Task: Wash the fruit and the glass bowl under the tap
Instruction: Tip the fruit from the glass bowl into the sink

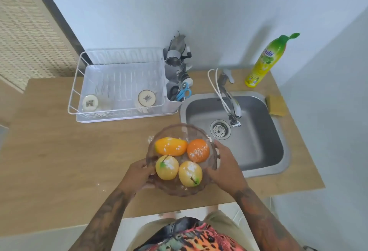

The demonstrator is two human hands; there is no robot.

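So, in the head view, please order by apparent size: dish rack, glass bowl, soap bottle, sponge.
1. Dish rack
2. Glass bowl, though nearer the camera
3. Soap bottle
4. Sponge

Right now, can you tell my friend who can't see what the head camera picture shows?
Two hands, left hand and right hand, hold a glass bowl of four powder-dusted fruits above a wooden counter, beside a steel sink with its tap. A white dish rack stands behind.

My small home kitchen, steel sink (256, 151) with tap (229, 99) in my wooden surface (59, 151), dish rack (119, 85), probably dish soap bottle (266, 61), sponge (276, 105).
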